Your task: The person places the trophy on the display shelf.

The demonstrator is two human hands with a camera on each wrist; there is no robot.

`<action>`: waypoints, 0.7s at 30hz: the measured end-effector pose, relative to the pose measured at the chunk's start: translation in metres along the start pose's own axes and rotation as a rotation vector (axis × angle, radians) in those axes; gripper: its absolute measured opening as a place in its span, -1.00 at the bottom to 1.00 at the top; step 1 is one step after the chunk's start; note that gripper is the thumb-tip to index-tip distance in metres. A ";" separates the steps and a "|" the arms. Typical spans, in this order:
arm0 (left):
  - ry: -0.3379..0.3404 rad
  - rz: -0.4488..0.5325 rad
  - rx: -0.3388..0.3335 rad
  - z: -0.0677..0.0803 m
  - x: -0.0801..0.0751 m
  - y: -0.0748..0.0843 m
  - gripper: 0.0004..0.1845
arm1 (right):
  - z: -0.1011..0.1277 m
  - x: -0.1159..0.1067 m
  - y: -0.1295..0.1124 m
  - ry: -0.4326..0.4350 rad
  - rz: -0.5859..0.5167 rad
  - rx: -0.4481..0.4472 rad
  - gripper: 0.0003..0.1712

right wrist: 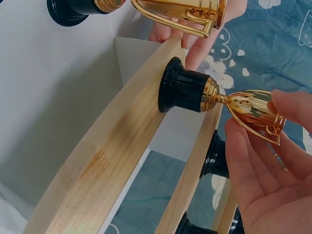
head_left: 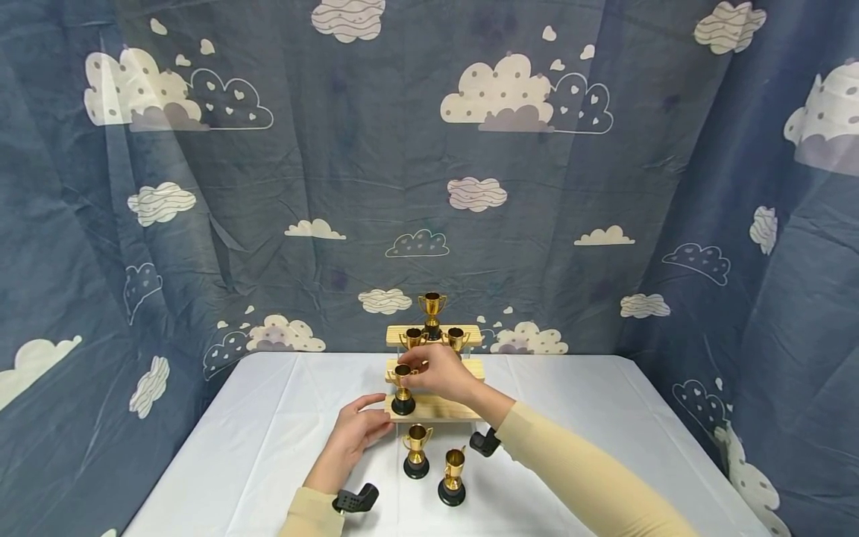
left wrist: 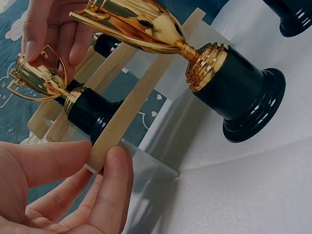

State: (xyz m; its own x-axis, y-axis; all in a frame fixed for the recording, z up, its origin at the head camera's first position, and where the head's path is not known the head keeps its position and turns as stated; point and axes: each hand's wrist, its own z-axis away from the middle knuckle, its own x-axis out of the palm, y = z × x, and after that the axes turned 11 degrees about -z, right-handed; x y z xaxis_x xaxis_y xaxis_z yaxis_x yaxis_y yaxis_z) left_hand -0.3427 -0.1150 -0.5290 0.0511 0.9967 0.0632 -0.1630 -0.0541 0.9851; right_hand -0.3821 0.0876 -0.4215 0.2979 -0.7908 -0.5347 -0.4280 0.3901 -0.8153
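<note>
Pictured at a cloth-covered worktop (head_left: pixel 268 418) before a cloud-print backdrop (head_left: pixel 268 186): small gold trophy (head_left: pixel 403 388) with a black base, standing upright on the lowest step of a three-tier wooden display stand (head_left: pixel 436 409), near its left end. Right hand (head_left: pixel 439 373) reached in from the near right, fingers (right wrist: pixel 253 161) curled round the trophy's cup and pinching it by the rim, apparently to keep it upright on the narrow plank. Left hand (head_left: pixel 359 432) rested on the worktop just left of the stand, thumb (left wrist: pixel 112 185) and forefinger pressed against the end of the lowest plank and nipping its corner, seemingly to brace the light stand against sliding. Higher steps already carried three more gold trophies: one alone on the top tier (head_left: pixel 432 309), two on the middle tier (head_left: pixel 413 339) (head_left: pixel 456 339). Two further trophies (head_left: pixel 417 451) (head_left: pixel 452 477) waited upright on the worktop, just near of the stand, within easy reach. Black wrist-camera mounts (head_left: pixel 356 500) visible on both cream sleeves.
</note>
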 end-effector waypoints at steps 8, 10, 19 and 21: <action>-0.003 0.020 0.013 -0.002 0.000 -0.001 -0.40 | 0.001 0.000 0.001 0.005 0.014 -0.009 -0.58; -0.005 0.023 0.015 -0.002 0.000 -0.001 -0.40 | 0.001 0.000 0.000 0.007 0.022 -0.013 -0.57; -0.004 0.014 0.013 -0.002 0.001 -0.001 -0.40 | 0.005 -0.005 -0.007 -0.009 -0.003 -0.025 -0.54; 0.000 0.015 0.010 -0.003 0.001 -0.001 -0.40 | 0.006 -0.006 -0.007 -0.017 -0.017 -0.026 -0.53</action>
State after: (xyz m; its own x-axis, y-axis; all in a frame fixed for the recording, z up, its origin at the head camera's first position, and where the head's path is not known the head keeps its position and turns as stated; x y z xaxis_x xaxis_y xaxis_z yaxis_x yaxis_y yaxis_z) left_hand -0.3450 -0.1141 -0.5307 0.0492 0.9957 0.0779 -0.1540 -0.0695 0.9856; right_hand -0.3759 0.0920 -0.4139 0.3194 -0.7891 -0.5246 -0.4448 0.3640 -0.8183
